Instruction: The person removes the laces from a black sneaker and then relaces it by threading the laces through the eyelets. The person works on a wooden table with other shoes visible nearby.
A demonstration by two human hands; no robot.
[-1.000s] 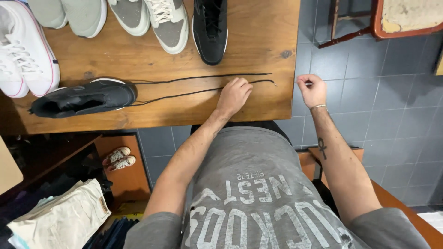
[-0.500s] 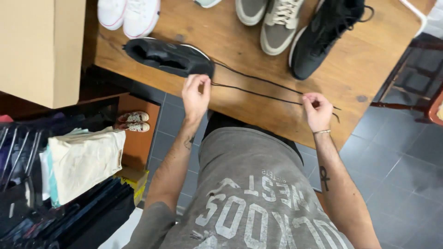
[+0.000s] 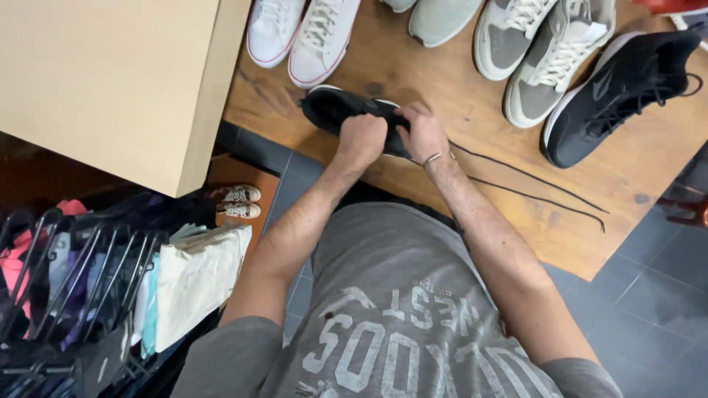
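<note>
right now the wooden worktop carries a big tan cardboard box at one end, with pairs of white sneakers and grey sneakers and a lone black sneaker lined along it. near the front edge lies another black shoe; the left hand and right hand are both closed on it. its black lace trails off across the wood.

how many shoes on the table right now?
8 at least: two white sneakers top left, two green-grey ones cut off at top, two grey-white, one black right, one black shoe under both hands. More may lie out of frame.
</note>
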